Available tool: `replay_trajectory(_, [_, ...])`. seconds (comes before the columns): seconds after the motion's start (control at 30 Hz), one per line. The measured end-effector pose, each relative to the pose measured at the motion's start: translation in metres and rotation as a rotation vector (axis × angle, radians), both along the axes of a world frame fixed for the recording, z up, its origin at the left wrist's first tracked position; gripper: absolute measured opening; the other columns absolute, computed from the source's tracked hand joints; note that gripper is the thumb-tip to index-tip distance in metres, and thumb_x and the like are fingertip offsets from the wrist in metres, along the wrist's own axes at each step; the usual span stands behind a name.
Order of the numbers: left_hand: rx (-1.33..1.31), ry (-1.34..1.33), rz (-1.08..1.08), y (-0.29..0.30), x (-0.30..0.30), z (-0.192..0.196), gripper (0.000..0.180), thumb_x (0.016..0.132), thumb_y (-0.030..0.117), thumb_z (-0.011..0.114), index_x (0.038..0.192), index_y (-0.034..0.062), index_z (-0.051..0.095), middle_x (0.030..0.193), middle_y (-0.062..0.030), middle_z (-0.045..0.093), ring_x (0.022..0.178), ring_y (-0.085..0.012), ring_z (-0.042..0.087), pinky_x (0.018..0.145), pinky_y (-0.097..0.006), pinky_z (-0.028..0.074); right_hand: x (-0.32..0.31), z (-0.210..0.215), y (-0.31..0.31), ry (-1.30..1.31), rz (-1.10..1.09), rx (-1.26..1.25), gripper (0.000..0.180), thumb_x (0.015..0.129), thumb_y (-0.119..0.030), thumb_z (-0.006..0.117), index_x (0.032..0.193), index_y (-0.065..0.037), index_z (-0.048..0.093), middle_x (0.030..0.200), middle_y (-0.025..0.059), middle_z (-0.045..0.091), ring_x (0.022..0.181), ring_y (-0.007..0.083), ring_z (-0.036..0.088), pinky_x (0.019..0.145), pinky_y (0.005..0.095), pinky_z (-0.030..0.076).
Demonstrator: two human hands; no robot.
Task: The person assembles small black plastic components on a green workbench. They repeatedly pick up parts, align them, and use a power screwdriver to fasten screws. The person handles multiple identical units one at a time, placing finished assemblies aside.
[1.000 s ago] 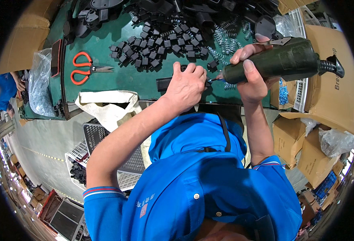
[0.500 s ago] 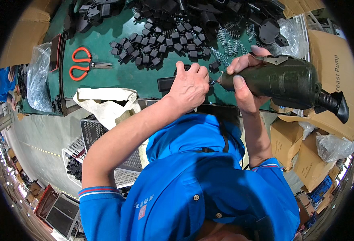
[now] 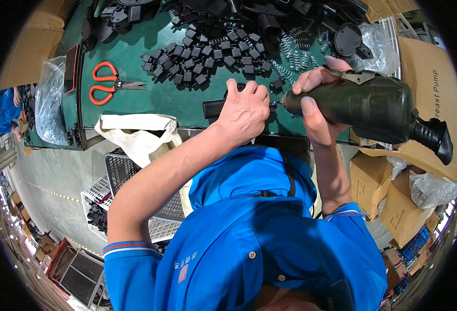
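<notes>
— Right hand (image 3: pixel 311 106) is wrapped tight round the driver (image 3: pixel 366 106), thumb along its body, bit aimed left at the part (image 3: pixel 223 108).

— And the left hand (image 3: pixel 246 109)?

— Clenched down on that black part, pinning it to the green table (image 3: pixel 151 103) near the front edge. Knuckles hide most of it; only the dark left end shows.

— So where's the part against the driver?

— Just left of the bit, under the left fingers (image 3: pixel 249 89). The tip meets it right beside the fingertips, touching or nearly so; I can't tell which.

— What could go wrong?

— My guess: the bit slips off the screw and skids into the fingers, since they sit so close. Holding the driver at a slant would do it. The part could also twist under the hand if the grip eases.

— Anything crowding them?

— Loose springs (image 3: pixel 290 52) and a cluster of small black pieces (image 3: pixel 202 59) just behind; red scissors (image 3: pixel 106 83) well off to the left.
</notes>
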State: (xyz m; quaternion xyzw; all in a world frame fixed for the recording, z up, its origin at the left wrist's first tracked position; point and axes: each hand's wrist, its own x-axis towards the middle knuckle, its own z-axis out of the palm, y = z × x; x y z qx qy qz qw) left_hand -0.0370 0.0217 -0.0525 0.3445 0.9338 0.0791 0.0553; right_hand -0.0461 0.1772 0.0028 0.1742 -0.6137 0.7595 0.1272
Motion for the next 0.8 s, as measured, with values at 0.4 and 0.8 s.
replay_trajectory(0.4, [0.005, 0.007, 0.002, -0.0001, 0.0006, -0.0033, 0.028, 0.080, 0.029, 0.069, 0.098, 0.0079, 0.064, 0.093, -0.0037, 0.055, 0.094, -0.0219, 0.054, 0.079, -0.045, 0.035, 0.0064, -0.0012, -0.0013, -0.030, -0.013, -0.042, 0.069, 0.078, -0.013, 0.068, 0.138, 0.003, 0.037, 0.092, 0.0103, 0.054, 0.084, 0.0210, 0.056, 0.080, 0.0377, 0.049])
replay_trajectory(0.8, [0.088, 0.039, 0.007, 0.0003, 0.0010, -0.0081, 0.017, 0.073, 0.014, 0.062, 0.085, 0.0068, 0.070, 0.091, -0.0051, 0.056, 0.093, -0.0225, 0.053, 0.080, -0.048, 0.034, 0.0054, -0.0078, -0.0033, -0.022, 0.037, -0.016, 0.062, 0.079, -0.006, 0.066, 0.135, -0.001, 0.040, 0.092, 0.0089, 0.052, 0.083, 0.0196, 0.054, 0.079, 0.0372, 0.049])
